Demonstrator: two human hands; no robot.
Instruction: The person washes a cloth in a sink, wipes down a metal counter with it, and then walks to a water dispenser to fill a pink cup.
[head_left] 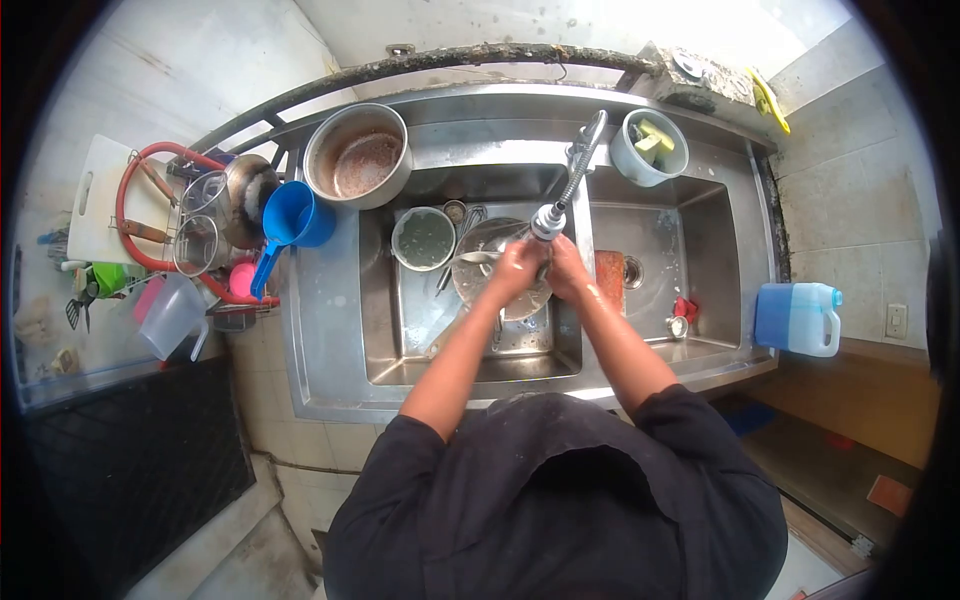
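Both hands are close together under the spray head (547, 222) of the sink tap, over the left basin (415, 368). My left hand (513, 270) is closed, and a pale utensil-like piece (479, 257) sticks out on its left side. My right hand (566, 267) is curled inward beside it; what lies between the hands is mostly hidden. Below them is a round, shiny bowl-like vessel (478, 290). Left of it stand a whisk (443, 277) and a round tub of cloudy liquid (423, 239).
A large pot (358, 157) and a blue dipper (297, 217) stand left on the counter. A tub with sponges (648, 150) sits behind the right basin (705, 230), which holds a reddish-brown block (609, 280). A jug of blue liquid (797, 318) is at far right.
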